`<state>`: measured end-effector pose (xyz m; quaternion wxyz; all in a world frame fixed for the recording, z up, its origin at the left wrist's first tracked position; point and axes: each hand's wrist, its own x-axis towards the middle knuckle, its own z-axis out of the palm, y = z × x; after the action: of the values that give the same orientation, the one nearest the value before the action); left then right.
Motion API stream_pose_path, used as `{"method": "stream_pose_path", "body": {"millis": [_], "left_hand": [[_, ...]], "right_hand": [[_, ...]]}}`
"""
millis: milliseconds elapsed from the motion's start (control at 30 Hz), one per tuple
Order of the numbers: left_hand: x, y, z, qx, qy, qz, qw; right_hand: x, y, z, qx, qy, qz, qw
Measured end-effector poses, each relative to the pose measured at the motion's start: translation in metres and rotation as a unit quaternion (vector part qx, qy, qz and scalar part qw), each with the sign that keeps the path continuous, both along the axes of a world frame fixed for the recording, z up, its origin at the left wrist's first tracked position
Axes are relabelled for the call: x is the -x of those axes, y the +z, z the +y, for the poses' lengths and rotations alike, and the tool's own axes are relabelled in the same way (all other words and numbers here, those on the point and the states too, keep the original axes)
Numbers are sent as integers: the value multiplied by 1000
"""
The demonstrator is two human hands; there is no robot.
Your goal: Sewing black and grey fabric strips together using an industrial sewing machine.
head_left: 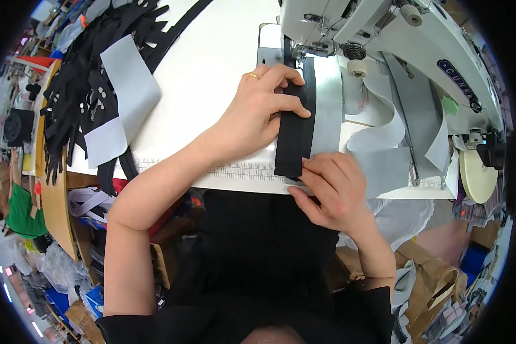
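Head view: left hand point(258, 109) is pressing flat on the black strip point(295, 137) at centre, fingers spread and released, thumb lying across the strip, not gripping. Right hand point(332, 192) at 5 o'clock of it is pinching the strip's near end, fingertips point(312, 166) clenched on the black edge where it is overlapping the grey fabric band point(329, 109). Both layers are lying on the white bench point(206, 69) and running toward 12 o'clock under the sewing machine point(384, 28); the needle area is hidden behind the machine head. Pile of black cut pieces point(80, 80) is sitting at 9 o'clock, tangled, individual shapes hard to tell apart.
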<state>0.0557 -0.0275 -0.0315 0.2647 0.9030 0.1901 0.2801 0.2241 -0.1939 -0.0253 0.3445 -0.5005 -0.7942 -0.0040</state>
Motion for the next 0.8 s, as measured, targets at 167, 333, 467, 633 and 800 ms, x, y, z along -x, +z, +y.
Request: {"method": "stream_pose_path", "body": {"millis": [167, 333, 467, 633, 800], "left_hand": [[2, -1, 4, 0, -13, 3, 1000], [2, -1, 4, 10, -16, 3, 1000], [1, -1, 4, 13, -13, -15, 1000], [0, -2, 4, 125, -3, -61, 990], [1, 2, 1, 123, 42, -92, 987]], "right_hand": [[-4, -5, 1, 6, 8, 15, 1000], [-5, -7, -2, -2, 7, -2, 1000], [-4, -7, -1, -34, 16, -61, 997], [-4, -4, -1, -16, 31, -65, 997], [-4, -2, 0, 2, 34, -22, 999]]}}
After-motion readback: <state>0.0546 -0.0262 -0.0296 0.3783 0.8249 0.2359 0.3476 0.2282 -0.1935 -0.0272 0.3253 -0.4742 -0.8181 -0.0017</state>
